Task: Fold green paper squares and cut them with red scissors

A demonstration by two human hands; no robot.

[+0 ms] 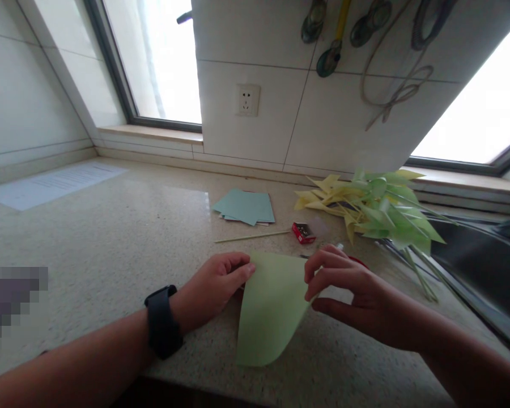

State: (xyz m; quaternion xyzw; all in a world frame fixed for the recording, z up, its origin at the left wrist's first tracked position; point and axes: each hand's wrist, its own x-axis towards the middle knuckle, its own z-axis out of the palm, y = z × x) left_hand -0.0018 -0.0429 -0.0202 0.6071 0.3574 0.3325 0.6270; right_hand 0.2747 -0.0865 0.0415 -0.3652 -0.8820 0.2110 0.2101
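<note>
A sheet of light green paper (pixel 274 309) is raised at the counter's front edge, its lower part curving. My left hand (pixel 215 289), with a dark watch (pixel 164 323) on the wrist, pinches the sheet's upper left corner between thumb and fingers. At the sheet's right edge, my right hand (pixel 352 289) has its thumb and fingertips closed on the paper. Partly hidden behind that hand lies something with a red curved edge (pixel 359 262). Just beyond the sheet are a thin stick (pixel 253 237) and a small red box (pixel 302 233) holding small pieces.
A stack of blue-green paper squares (pixel 249 207) lies farther back. Yellow and green paper pinwheels (pixel 378 207) on sticks are piled at right, beside a dark sink (pixel 484 266). A printed sheet (pixel 55 181) rests at far left. The tiled wall has a socket (pixel 247 100).
</note>
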